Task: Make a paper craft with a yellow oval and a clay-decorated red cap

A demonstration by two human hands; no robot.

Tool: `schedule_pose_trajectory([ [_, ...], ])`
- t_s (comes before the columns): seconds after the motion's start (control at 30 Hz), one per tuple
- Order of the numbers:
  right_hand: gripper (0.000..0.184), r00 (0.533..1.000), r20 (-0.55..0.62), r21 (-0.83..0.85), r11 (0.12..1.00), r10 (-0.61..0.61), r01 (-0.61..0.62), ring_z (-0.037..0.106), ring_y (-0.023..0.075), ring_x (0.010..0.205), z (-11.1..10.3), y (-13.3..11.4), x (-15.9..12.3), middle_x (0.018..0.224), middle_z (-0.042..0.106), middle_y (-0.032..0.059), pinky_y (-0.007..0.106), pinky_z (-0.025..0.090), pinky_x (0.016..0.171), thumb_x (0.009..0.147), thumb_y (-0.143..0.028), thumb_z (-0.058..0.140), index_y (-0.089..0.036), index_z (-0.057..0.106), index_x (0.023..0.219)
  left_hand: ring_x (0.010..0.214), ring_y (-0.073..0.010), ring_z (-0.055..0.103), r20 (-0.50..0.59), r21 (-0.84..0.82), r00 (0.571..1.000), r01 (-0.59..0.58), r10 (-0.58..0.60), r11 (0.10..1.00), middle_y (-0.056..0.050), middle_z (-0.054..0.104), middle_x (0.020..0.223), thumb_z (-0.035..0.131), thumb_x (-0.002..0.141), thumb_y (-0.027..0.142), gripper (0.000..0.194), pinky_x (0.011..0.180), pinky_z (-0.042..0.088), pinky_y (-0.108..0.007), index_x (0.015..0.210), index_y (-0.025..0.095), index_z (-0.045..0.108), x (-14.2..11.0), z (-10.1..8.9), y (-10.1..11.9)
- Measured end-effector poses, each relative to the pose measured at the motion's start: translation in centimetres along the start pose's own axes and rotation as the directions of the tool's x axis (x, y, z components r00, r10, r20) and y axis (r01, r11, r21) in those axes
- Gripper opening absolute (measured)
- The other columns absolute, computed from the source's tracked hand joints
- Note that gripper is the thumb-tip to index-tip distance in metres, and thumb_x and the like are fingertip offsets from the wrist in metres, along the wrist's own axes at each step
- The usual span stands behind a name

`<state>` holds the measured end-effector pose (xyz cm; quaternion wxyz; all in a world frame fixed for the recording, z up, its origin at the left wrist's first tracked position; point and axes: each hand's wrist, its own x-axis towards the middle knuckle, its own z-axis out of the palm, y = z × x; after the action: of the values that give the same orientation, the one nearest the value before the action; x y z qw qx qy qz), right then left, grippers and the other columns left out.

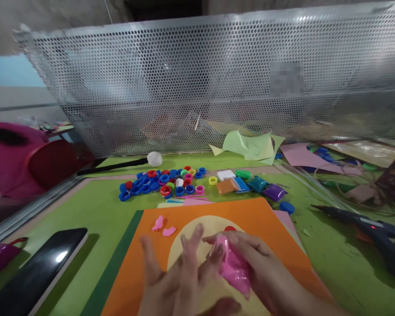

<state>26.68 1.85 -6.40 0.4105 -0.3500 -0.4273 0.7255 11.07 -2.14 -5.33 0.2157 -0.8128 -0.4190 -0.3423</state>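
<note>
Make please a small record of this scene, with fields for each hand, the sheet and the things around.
Right hand: grips pink packet
Left hand: spread, blurred; contact with packet unclear
Under hands: orange sheet with pale circle
On sheet: two small pink pieces
Beyond sheet: plastic caps, coloured packets
Left side: black phone
Right side: glue gun

Obstacles: caps (155, 185) ahead; glue gun (371, 230) right
</note>
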Motion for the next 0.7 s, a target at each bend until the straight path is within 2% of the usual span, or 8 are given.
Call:
schedule_pose_trajectory([
  [0.1,0.029,0.998,0.067,-0.062,0.998,-0.013,0.018,0.061,0.0192,0.083,-0.1,0.0,0.2,0.084,0.069,0.0048,0.029,0.046,0.078,0.078,-0.047,0.058,-0.023,0.073,0.083,0.105,-0.0204,0.057,0.052,-0.123,0.999,-0.003,0.009,0.992,0.0,0.073,0.082,0.05,0.088,0.029,0.073,0.112,0.0,-0.043,0.136,-0.001,0.005,0.5,-0.2,-1.2],
  [0.2,0.02,0.997,0.076,0.068,0.998,-0.009,0.004,0.061,0.0165,0.082,0.0,0.1,0.2,0.083,0.068,0.004,0.025,0.046,0.076,0.076,-0.039,0.064,-0.023,0.072,0.083,0.105,-0.0236,0.057,0.005,-0.086,1.0,-0.021,0.022,0.996,-0.004,0.071,0.09,0.053,0.085,0.035,0.076,0.11,-0.001,-0.051,0.136,0.0,0.009,0.3,0.1,-1.2],
  [0.27,0.021,0.998,0.054,0.154,0.988,0.02,-0.028,0.061,0.0147,0.078,0.1,0.3,0.1,0.081,0.068,0.0045,0.022,0.046,0.07,0.075,-0.039,0.065,-0.022,0.072,0.084,0.101,-0.0243,0.06,-0.023,-0.062,0.999,-0.025,0.023,0.998,-0.007,0.07,0.093,0.059,0.081,0.036,0.08,0.109,0.001,-0.054,0.135,0.0,0.012,0.2,0.3,-0.9],
  [0.37,0.023,0.998,0.024,0.179,0.982,0.058,-0.061,0.058,0.0108,0.064,0.3,0.7,0.2,0.071,0.066,0.0037,0.019,0.045,0.061,0.071,-0.04,0.068,-0.019,0.073,0.08,0.095,-0.023,0.063,-0.03,-0.027,0.999,-0.042,0.041,0.999,-0.008,0.071,0.093,0.063,0.08,0.023,0.079,0.108,0.0,-0.056,0.135,0.001,0.011,0.0,0.7,-0.2],
  [0.43,0.024,0.996,0.029,0.171,0.981,0.084,-0.088,0.054,0.0088,0.056,0.4,0.8,0.3,0.063,0.064,0.0029,0.018,0.043,0.056,0.068,-0.04,0.07,-0.017,0.073,0.073,0.092,-0.0217,0.064,-0.019,-0.027,1.0,-0.013,0.012,1.0,-0.007,0.07,0.095,0.056,0.084,0.016,0.073,0.106,-0.004,-0.058,0.137,0.005,0.006,-0.2,1.1,0.3],
  [0.53,0.023,0.996,0.025,0.136,0.987,0.08,-0.082,0.054,0.009,0.056,0.4,0.7,0.4,0.059,0.063,0.0034,0.017,0.041,0.054,0.066,-0.038,0.072,-0.015,0.073,0.067,0.097,-0.0187,0.062,0.015,-0.068,0.999,0.048,-0.047,0.997,-0.004,0.067,0.105,0.041,0.09,0.01,0.055,0.106,-0.007,-0.055,0.138,0.016,0.014,-0.6,1.8,1.2],
  [0.6,0.02,0.999,-0.018,0.108,0.993,0.037,-0.035,0.054,0.0085,0.056,0.3,0.7,0.4,0.059,0.063,0.0031,0.016,0.04,0.052,0.066,-0.035,0.072,-0.016,0.073,0.064,0.105,-0.0178,0.057,0.036,-0.124,0.997,0.067,-0.063,0.99,-0.006,0.066,0.108,0.032,0.093,0.014,0.051,0.107,-0.008,-0.051,0.138,0.012,0.01,-0.8,2.1,1.7],
  [0.7,0.016,0.998,-0.066,0.071,0.997,0.014,-0.009,0.048,0.0054,0.049,0.0,0.7,0.4,0.058,0.061,0.0012,0.014,0.035,0.045,0.067,-0.031,0.071,-0.015,0.071,0.06,0.114,-0.0181,0.049,0.077,-0.21,0.99,0.129,-0.115,0.969,-0.013,0.063,0.109,0.026,0.094,0.021,0.059,0.107,-0.009,-0.047,0.136,0.0,-0.01,-0.8,2.3,1.9],
])
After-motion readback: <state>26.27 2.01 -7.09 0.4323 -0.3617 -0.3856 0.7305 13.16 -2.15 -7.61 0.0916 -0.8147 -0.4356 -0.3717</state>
